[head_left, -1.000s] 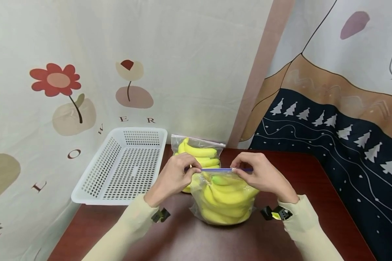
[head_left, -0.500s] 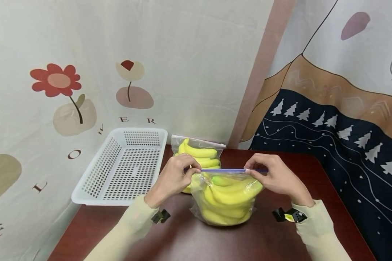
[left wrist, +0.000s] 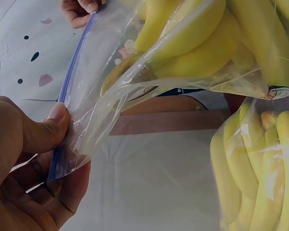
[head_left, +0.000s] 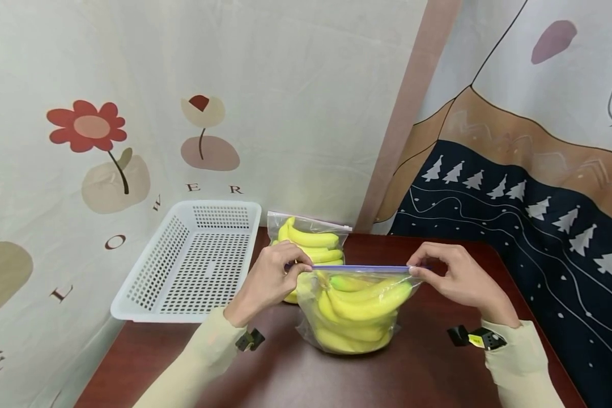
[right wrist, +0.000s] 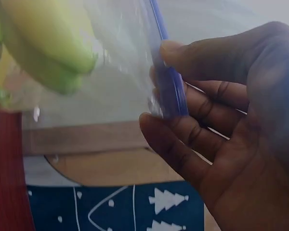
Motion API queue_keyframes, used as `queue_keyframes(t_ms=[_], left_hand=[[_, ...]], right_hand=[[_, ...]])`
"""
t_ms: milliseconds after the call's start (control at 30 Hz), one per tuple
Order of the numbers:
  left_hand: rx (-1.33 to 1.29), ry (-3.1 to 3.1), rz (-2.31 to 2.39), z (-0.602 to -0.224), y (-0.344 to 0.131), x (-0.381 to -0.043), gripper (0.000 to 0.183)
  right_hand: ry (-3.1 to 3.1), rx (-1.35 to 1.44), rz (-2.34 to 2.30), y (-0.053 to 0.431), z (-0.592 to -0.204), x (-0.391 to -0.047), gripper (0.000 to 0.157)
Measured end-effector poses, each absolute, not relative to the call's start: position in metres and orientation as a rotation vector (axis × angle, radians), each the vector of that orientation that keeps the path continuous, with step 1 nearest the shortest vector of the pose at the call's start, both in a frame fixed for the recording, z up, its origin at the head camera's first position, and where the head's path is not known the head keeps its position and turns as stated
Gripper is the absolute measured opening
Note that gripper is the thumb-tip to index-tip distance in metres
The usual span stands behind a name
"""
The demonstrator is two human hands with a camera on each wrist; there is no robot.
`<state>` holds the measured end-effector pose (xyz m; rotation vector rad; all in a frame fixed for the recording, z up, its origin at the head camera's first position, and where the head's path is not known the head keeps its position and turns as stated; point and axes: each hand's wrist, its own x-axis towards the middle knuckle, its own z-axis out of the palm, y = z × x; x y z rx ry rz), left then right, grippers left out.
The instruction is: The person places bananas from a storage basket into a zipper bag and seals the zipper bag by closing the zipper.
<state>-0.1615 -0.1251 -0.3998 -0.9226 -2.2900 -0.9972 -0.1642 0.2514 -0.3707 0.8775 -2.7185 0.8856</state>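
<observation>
A clear zip bag [head_left: 357, 317] filled with bananas [head_left: 354, 300] stands on the table, its purple zip strip [head_left: 359, 268] stretched level across the top. My left hand [head_left: 275, 272] pinches the strip's left end between thumb and fingers; the left wrist view shows the thumb [left wrist: 53, 126] pressed on the blue-looking edge. Near the strip's right end, my right hand [head_left: 454, 277] pinches it, with a small whitish slider showing at the fingertips in the head view. In the right wrist view the strip's tail [right wrist: 176, 98] sticks out past the thumb.
Behind the bag stands a second zip bag [head_left: 313, 238] of bananas, partly hidden. A white perforated plastic basket [head_left: 132, 309] sits at the left. The dark red table [head_left: 469, 255] ends at a printed curtain [head_left: 306, 102] behind and at the right.
My right hand has slid rightward along the zip strip, from about its middle to near its right end. My left hand stays at the left end.
</observation>
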Motion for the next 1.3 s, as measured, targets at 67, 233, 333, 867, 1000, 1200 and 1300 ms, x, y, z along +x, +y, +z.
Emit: queue_keyframes(t_ms=[67, 233, 333, 867, 1000, 1200, 1300], left_hand=[[-0.912, -2.297, -1.001, -0.401, -0.126, -0.162, 0.011], [-0.892, -2.313, -1.015, -0.402, -0.126, -0.163, 0.011], [-0.861, -2.323, -1.029, -0.402, -0.124, -0.163, 0.010], [-0.717, -2.247, -1.216, -0.422, -0.125, -0.174, 0.006], [-0.532, -2.272, -1.459, -0.443, -0.125, -0.170, 0.026], [-0.392, -2.491, -1.917, -0.494, -0.129, -0.146, 0.054], [-0.466, -2.583, -1.987, -0.513, -0.126, -0.137, 0.069]], right_hand=[[-2.715, 0.868, 0.891, 0.257, -0.372, -0.165, 0.020], [-2.715, 0.858, 0.897, 0.265, -0.377, -0.166, 0.023], [-2.740, 0.805, 0.911, 0.266, -0.383, -0.166, 0.018], [-2.927, 0.513, 1.632, 0.237, -0.495, -0.142, 0.098], [-2.896, 0.350, 1.615, 0.225, -0.518, -0.139, 0.091], [-2.857, 0.206, 1.718, 0.219, -0.531, -0.139, 0.082], [-2.840, 0.185, 1.735, 0.217, -0.530, -0.140, 0.080]])
